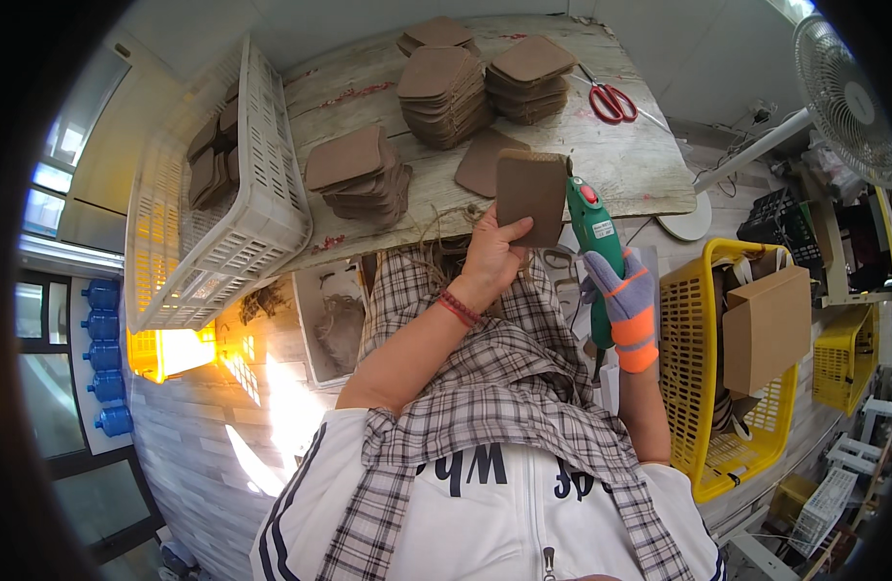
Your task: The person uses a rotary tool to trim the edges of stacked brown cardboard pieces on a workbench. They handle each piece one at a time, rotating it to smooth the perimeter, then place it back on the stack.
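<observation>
My left hand (492, 250), bare, pinches a flat brown pad (530, 198) with rounded corners by its lower part, thumb on its face. In a grey and orange glove, my right hand (626, 302) is wrapped round a green handheld power cutter (589, 221) with a red button. The cutter's tip is at the pad's right edge; whether it touches cannot be made out. Just beyond, another brown pad (479, 163) lies on the worn wooden table (354, 105). Stacks of similar pads (359, 167) stand around it, with two taller stacks (444, 95) (529, 76) farther back.
Red-handled scissors (613, 103) lie at the table's right. A white crate (272, 155) holding brown pieces stands on the left. To my right is a yellow crate (680, 378) with a cardboard box (768, 329), and a fan (846, 102) beyond. Below the table sits a bin (315, 360) with loose fibres.
</observation>
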